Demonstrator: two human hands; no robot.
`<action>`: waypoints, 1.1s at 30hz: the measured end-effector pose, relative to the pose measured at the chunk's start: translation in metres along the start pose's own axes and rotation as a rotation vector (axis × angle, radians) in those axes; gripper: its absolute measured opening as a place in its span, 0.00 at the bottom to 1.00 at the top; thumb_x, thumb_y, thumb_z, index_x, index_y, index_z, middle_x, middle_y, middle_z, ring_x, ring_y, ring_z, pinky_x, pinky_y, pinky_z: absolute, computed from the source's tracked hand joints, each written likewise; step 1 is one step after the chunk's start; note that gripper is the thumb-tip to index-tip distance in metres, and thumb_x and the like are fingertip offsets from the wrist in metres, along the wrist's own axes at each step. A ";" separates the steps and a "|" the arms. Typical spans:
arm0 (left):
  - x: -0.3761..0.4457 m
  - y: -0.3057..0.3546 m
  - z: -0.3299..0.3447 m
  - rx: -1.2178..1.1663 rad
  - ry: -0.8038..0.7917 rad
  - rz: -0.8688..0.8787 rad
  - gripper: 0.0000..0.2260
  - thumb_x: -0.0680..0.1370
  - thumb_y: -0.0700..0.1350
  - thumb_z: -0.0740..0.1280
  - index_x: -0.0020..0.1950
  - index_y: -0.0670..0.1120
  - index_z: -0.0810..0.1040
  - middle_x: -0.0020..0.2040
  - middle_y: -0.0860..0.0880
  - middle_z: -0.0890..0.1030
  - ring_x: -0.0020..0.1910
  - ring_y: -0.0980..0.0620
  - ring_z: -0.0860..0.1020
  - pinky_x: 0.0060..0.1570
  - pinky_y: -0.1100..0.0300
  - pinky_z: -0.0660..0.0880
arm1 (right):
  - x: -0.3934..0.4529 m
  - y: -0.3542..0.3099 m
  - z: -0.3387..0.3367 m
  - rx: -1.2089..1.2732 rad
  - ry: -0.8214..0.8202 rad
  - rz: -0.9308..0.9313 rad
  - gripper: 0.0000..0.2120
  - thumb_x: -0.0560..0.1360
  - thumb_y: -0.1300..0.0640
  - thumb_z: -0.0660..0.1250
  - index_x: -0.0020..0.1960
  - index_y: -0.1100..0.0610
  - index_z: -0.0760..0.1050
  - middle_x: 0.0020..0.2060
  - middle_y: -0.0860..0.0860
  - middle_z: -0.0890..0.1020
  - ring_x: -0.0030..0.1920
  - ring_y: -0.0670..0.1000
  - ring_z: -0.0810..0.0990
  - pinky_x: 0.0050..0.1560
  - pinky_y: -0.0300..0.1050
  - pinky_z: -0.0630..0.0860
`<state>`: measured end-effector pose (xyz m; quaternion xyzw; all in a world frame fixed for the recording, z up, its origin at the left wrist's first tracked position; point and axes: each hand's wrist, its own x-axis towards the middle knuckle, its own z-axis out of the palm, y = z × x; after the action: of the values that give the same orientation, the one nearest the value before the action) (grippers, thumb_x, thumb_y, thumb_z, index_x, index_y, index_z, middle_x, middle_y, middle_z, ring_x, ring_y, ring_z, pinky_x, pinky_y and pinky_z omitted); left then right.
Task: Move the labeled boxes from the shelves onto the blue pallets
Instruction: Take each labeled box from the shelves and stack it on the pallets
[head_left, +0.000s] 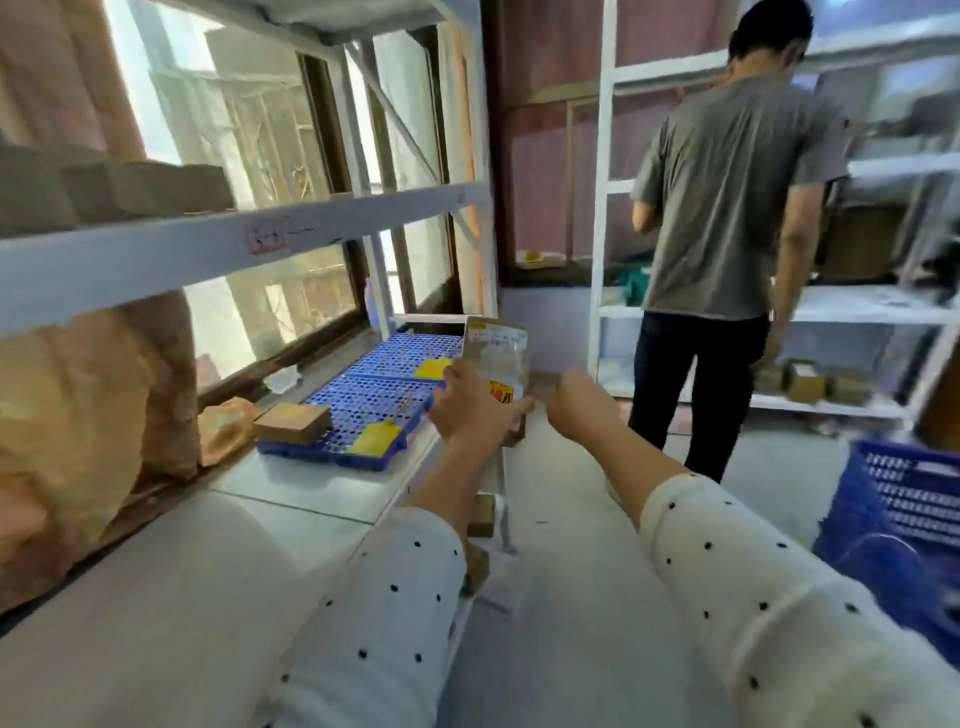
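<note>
- A labeled cardboard box (496, 364) is held upright in front of the wearer, just past the near end of the blue pallets (374, 400), at the edge of the white ledge (291, 488) on which they lie.
- The box is gripped by the left hand (470, 408), whose fingers are curled round its lower left side, with the thumb across its front near a red and yellow label.
- The right hand (584, 402) is seen just right of the box with its fingers curled; whether the box is touched by it cannot be told from this angle.
- Both forearms are covered by white sleeves (753, 587) with black dots.
- Two blue perforated pallets are laid end to end on the ledge below the window (244, 135).
- A small brown box (292, 423) is set on the near left corner of the closer pallet.
- A yellow tag (375, 440) is seen on the near right part of that pallet, and another yellow tag (432, 369) farther back.
- More cardboard boxes (150, 189), blurred, are stored on the white shelf (223, 244) above the ledge at the left.
- Crumpled brown paper (93, 405) is heaped at the left end of the ledge.
- Another person (727, 223) in a grey shirt is seen from behind at the white rack (605, 208) beyond.
- Small boxes (805, 383) are kept on that rack's lowest shelf.
- A blue plastic crate (904, 525) is placed on the floor at the right.
</note>
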<state>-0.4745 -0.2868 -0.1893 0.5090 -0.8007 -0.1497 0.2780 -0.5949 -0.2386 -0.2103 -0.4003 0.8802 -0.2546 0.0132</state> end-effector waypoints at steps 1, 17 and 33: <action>0.002 0.003 0.015 0.004 -0.020 -0.015 0.46 0.65 0.66 0.72 0.71 0.41 0.58 0.68 0.43 0.68 0.64 0.39 0.72 0.57 0.47 0.71 | 0.004 0.013 0.003 -0.037 -0.007 0.020 0.19 0.79 0.55 0.57 0.67 0.63 0.65 0.65 0.61 0.72 0.64 0.62 0.72 0.61 0.53 0.71; 0.061 0.022 0.165 0.162 -0.216 -0.167 0.50 0.68 0.66 0.69 0.77 0.41 0.49 0.74 0.42 0.61 0.69 0.40 0.67 0.62 0.49 0.69 | 0.096 0.112 0.066 -0.223 -0.259 0.040 0.22 0.80 0.53 0.59 0.71 0.59 0.62 0.66 0.59 0.70 0.64 0.59 0.72 0.58 0.49 0.72; 0.257 -0.015 0.221 0.101 -0.117 -0.382 0.49 0.67 0.67 0.70 0.75 0.40 0.53 0.70 0.43 0.66 0.66 0.41 0.71 0.57 0.49 0.71 | 0.301 0.045 0.133 -0.281 -0.317 -0.162 0.25 0.79 0.52 0.59 0.73 0.59 0.60 0.69 0.59 0.68 0.67 0.59 0.70 0.62 0.53 0.71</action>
<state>-0.6796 -0.5340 -0.2991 0.6554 -0.7109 -0.1888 0.1717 -0.8003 -0.4865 -0.2926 -0.5025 0.8590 -0.0636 0.0748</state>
